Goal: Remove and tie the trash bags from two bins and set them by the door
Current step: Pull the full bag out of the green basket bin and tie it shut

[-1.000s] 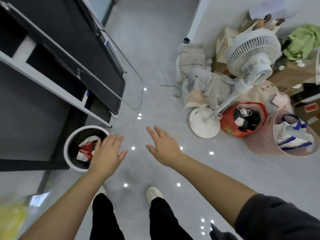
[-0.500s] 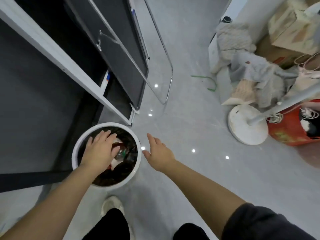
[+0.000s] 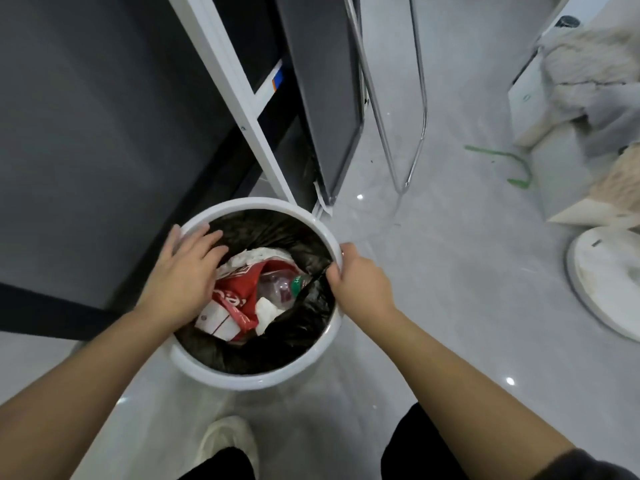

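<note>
Barely begun: the bag (image 3: 294, 327) is pinched at the rim of the bin (image 3: 256, 379) by the right hand (image 3: 360, 284), the left hand (image 3: 183, 275) laid flat inside; nothing is tied.

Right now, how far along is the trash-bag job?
Done: nothing yet; the black bag lines the white bin, untied, with trash inside. In hand: the right hand pinches the bag's edge at the rim; the left hand lies flat on the opposite edge. Left: lifting it out, tying it, the second bin, not in view, setting both by the door.
</note>
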The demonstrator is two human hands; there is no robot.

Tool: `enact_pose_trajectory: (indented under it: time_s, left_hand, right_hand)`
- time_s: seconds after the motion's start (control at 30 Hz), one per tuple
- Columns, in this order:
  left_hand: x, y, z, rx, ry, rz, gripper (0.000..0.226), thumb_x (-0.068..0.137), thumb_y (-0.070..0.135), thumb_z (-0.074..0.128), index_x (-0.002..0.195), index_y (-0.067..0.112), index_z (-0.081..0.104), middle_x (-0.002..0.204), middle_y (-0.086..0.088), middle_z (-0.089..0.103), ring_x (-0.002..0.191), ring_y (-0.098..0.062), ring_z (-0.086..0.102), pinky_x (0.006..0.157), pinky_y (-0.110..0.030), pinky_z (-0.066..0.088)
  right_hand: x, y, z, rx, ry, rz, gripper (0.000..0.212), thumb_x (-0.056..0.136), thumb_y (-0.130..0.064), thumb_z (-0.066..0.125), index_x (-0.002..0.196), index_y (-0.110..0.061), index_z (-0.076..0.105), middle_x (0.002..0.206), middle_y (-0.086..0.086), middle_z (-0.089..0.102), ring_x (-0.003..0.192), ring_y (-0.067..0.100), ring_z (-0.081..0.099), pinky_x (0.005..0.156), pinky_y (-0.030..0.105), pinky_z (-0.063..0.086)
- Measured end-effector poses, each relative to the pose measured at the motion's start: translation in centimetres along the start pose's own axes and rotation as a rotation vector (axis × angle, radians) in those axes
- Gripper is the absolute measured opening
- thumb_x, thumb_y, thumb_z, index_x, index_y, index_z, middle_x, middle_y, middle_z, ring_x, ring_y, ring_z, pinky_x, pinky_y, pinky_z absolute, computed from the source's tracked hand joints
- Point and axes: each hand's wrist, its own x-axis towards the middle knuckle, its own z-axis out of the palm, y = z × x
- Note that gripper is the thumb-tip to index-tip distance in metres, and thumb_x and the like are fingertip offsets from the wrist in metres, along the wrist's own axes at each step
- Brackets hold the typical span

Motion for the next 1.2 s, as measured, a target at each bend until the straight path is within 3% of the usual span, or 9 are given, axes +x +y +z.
enact_pose_trajectory:
  time_s: [0.07, 0.13, 0.2, 0.3, 0.37, 0.53, 0.73, 1.03, 1.2]
  left_hand:
    - [-0.2, -0.3, 0.0, -0.017, 0.065, -0.026, 0.055, 0.080, 0.000, 0.056, 0.134, 0.009, 0.051, 0.147, -0.014, 0.041, 0.140, -0.032, 0.031, 0.116, -0.052, 0.013]
    - [-0.3, -0.2, -0.3, -0.170, 0.050, -0.207, 0.063, 0.086, 0.000, 0.048, 0.145, 0.011, 0.032, 0.153, -0.016, 0.030, 0.137, -0.036, 0.034, 0.109, -0.053, 0.033]
    - [-0.3, -0.3, -0.4, -0.285, -0.002, -0.436, 0.056, 0.092, 0.009, 0.044, 0.145, 0.012, 0.027, 0.142, -0.019, 0.041, 0.118, -0.039, 0.051, 0.089, -0.051, 0.048]
    - [-0.1, -0.7, -0.7, -0.210, 0.019, -0.533, 0.021, 0.096, 0.022, 0.047, 0.112, 0.008, 0.050, 0.098, -0.021, 0.062, 0.076, -0.035, 0.055, 0.064, -0.044, 0.046]
    - [0.0, -0.9, -0.9, -0.146, 0.053, -0.520, 0.017, 0.096, 0.025, 0.048, 0.097, 0.008, 0.050, 0.081, -0.013, 0.059, 0.067, -0.031, 0.048, 0.058, -0.041, 0.042]
    - [0.2, -0.7, -2.2, -0.156, 0.228, -0.435, 0.017, 0.094, 0.019, 0.050, 0.095, 0.002, 0.053, 0.091, -0.019, 0.052, 0.074, -0.036, 0.049, 0.058, -0.041, 0.039]
    - [-0.8, -0.4, -4.2, -0.091, 0.194, -0.379, 0.019, 0.095, 0.027, 0.044, 0.094, 0.009, 0.051, 0.086, -0.014, 0.056, 0.072, -0.038, 0.056, 0.061, -0.044, 0.048]
    - [-0.6, 1.8, -7.2, -0.177, 0.247, -0.386, 0.023, 0.098, 0.026, 0.040, 0.093, 0.008, 0.052, 0.082, -0.010, 0.051, 0.070, -0.030, 0.047, 0.060, -0.040, 0.038]
    - [1.5, 6.1, -9.2, -0.437, 0.203, -0.343, 0.038, 0.098, 0.036, 0.030, 0.079, 0.013, 0.054, 0.075, -0.010, 0.059, 0.068, -0.029, 0.056, 0.059, -0.038, 0.044]
  right_hand:
    - [0.1, 0.4, -0.3, 0.017, 0.025, 0.018, 0.026, 0.093, -0.034, 0.042, 0.108, -0.014, 0.049, 0.079, 0.005, 0.061, 0.068, 0.026, 0.055, 0.056, 0.032, 0.042]
    - [0.0, 0.6, -0.4, 0.026, 0.060, 0.021, 0.025, 0.092, -0.034, 0.044, 0.103, -0.014, 0.052, 0.081, 0.002, 0.058, 0.068, 0.024, 0.053, 0.056, 0.031, 0.040]
    - [0.0, 0.5, -0.2, 0.013, 0.095, -0.002, 0.024, 0.091, -0.033, 0.046, 0.099, -0.012, 0.054, 0.087, 0.001, 0.053, 0.069, 0.024, 0.051, 0.058, 0.031, 0.039]
    - [0.3, 0.2, 0.1, -0.036, 0.105, -0.016, 0.025, 0.091, -0.030, 0.046, 0.095, -0.008, 0.055, 0.090, 0.004, 0.049, 0.071, 0.027, 0.050, 0.060, 0.033, 0.039]
    - [0.5, 0.0, -0.1, -0.078, 0.099, -0.017, 0.024, 0.092, -0.028, 0.045, 0.091, -0.006, 0.054, 0.089, 0.006, 0.047, 0.069, 0.029, 0.049, 0.060, 0.033, 0.038]
    - [-0.3, -0.5, -1.1, -0.115, 0.125, -0.025, 0.020, 0.093, -0.024, 0.044, 0.083, -0.007, 0.047, 0.086, 0.006, 0.043, 0.062, 0.027, 0.043, 0.057, 0.033, 0.034]
    - [-1.2, -0.1, -2.3, -0.105, 0.088, -0.033, 0.019, 0.093, -0.025, 0.042, 0.082, -0.009, 0.045, 0.080, 0.005, 0.046, 0.069, 0.027, 0.047, 0.060, 0.032, 0.035]
    - [-1.8, 1.1, -4.4, 0.114, 0.149, -0.083, 0.023, 0.094, -0.029, 0.042, 0.100, -0.011, 0.055, 0.087, 0.007, 0.060, 0.077, 0.025, 0.056, 0.062, 0.034, 0.043]
    - [-1.8, 4.9, -6.9, 0.120, 0.207, -0.004, 0.027, 0.095, -0.029, 0.040, 0.086, -0.010, 0.057, 0.076, 0.007, 0.058, 0.071, 0.024, 0.054, 0.058, 0.033, 0.039]
